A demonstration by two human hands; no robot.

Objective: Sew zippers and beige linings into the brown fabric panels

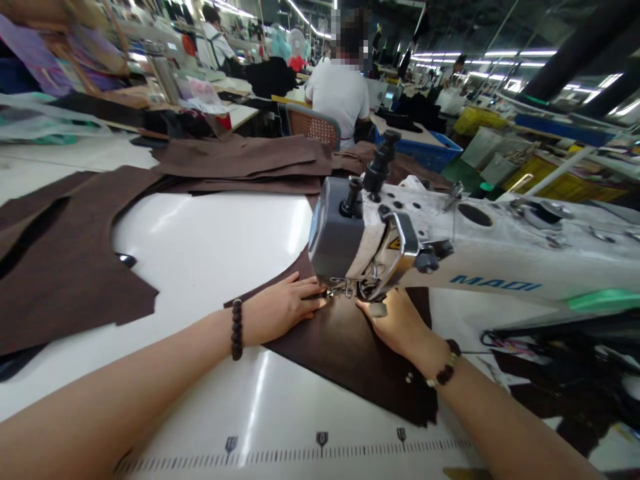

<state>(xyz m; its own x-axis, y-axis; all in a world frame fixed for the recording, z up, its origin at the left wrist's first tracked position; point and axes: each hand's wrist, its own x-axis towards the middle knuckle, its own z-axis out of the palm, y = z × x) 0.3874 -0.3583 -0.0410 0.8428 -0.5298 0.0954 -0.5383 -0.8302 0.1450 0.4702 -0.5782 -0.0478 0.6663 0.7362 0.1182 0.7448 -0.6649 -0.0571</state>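
A dark brown leather-like piece [345, 353] lies on the white table under the needle area of a sewing machine [370, 240]. On its left part rests my left hand [285, 307], open, fingers stretched out flat with the tips close to the presser foot [337, 291]. My right hand [400, 323] presses on the piece right of the needle, its thumb pointing toward the foot. It looks open and flat, though the machine head covers some of its fingers. A small pale object or band [379, 310] shows by that thumb.
More brown cut pieces [75, 253] lie at the left, with a layered stack [240, 160] along the back. A ruler scale [320, 455] runs along the table's front. Dark scraps [560, 387] lie right. A seated person [340, 93] works beyond, near a blue bin [435, 157].
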